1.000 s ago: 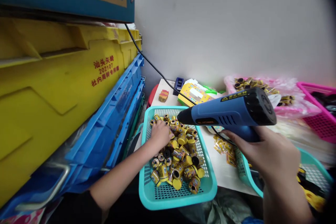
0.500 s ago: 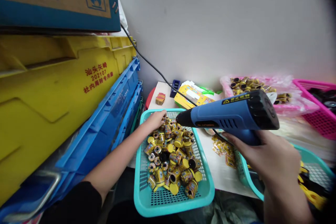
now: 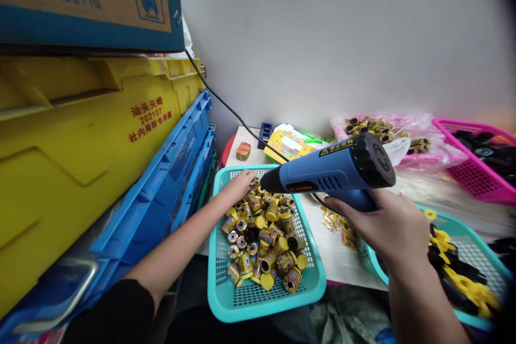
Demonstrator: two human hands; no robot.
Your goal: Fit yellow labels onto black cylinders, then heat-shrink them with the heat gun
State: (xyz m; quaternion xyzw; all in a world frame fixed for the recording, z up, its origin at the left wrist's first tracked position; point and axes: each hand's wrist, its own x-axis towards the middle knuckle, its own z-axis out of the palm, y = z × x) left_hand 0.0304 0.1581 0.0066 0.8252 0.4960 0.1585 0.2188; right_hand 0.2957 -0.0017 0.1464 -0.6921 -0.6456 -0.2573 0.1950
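My right hand (image 3: 387, 226) grips a blue heat gun (image 3: 318, 169) by its handle. The gun's black nozzle points left, over the far part of a turquoise basket (image 3: 266, 312). Close to the nozzle tip is my left hand (image 3: 241, 185), with its fingers curled together at the basket's far left. Whatever those fingers hold, if anything, is hidden. Many small yellow-and-brown printed cylinders (image 3: 268, 236) lie heaped in the basket, some with yellow round ends and some with dark openings. A black cord (image 3: 226, 98) runs behind the gun.
Stacked yellow (image 3: 80, 172) and blue crates (image 3: 153, 188) stand at left, under a cardboard box (image 3: 88, 0). Beyond the basket lie yellow printed cards (image 3: 290, 142). Small stickers (image 3: 338, 226) lie on the table. Right are a pink basket (image 3: 475, 166) and a second turquoise basket (image 3: 475, 242).
My right hand and the heat gun have shifted left in view, bringing the nozzle closer to my left hand. The camera view has turned slightly; more of the right turquoise basket shows.
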